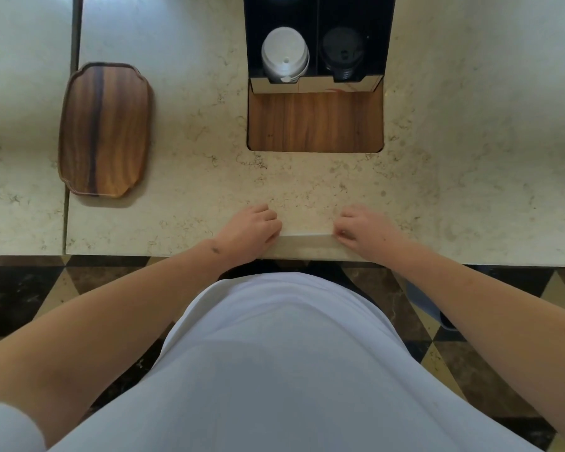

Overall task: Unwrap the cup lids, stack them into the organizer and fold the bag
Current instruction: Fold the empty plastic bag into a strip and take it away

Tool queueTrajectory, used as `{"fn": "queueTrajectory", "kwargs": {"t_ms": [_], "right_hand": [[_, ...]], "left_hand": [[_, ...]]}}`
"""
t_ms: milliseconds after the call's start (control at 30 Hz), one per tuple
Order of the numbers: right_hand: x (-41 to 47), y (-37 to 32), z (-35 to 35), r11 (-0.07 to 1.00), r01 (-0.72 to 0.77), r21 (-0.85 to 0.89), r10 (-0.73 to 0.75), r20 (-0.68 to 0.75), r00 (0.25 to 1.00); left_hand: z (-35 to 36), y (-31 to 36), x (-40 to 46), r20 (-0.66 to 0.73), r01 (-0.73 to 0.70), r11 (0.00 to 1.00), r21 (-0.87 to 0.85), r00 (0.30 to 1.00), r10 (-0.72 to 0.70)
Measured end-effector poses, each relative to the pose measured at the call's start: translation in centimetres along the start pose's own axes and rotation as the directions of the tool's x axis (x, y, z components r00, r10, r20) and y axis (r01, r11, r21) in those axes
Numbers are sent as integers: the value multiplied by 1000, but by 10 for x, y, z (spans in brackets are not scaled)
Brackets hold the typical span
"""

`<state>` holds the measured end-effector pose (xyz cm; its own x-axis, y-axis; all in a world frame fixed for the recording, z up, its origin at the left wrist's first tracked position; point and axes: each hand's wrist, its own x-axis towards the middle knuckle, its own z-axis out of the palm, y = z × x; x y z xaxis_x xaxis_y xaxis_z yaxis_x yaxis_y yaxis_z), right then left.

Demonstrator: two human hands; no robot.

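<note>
Materials and finishes

Polished veined stone counter [190,151]; glossy grained wood tray [105,128]; matt wood-grain panel [315,122]; black organizer [317,34], smooth white plastic lids [285,55], ribbed black lids [341,53]; clear folded film bag [305,244].

top: white short-sleeved shirt, loose over the torso | forearms: bare below the sleeves | left hand [248,231], right hand [366,231]: no gloves, fingers ringless | left wrist: small dark mark

Your one head camera looks steeply down, close over the tabletop [307,190], your torso filling the lower frame.
</note>
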<state>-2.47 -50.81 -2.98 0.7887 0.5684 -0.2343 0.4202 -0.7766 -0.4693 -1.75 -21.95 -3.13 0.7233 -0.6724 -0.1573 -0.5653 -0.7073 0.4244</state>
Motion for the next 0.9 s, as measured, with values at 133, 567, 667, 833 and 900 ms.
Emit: {"fn": "queueTrajectory", "kwargs": {"t_ms": [133,567,667,833,900], "right_hand": [[-7,-1,-1,982,143,-126,-155,-85,984],[-32,-5,13,986,43,-160,-47,-20,999],[-25,-12,15,993,-94,-73,89,-66,994],[2,-13,8,974,-214,69,205,114,972],[9,-11,4,973,-212,94,192,187,963]], "left_hand": [[2,-2,-3,-8,-143,980,140,989,145],[-5,6,-7,127,-267,937,226,962,244],[-4,9,-8,146,-116,985,131,985,96],[0,7,5,174,359,902,-238,930,-324],[2,7,9,192,418,872,-255,906,-378]]}}
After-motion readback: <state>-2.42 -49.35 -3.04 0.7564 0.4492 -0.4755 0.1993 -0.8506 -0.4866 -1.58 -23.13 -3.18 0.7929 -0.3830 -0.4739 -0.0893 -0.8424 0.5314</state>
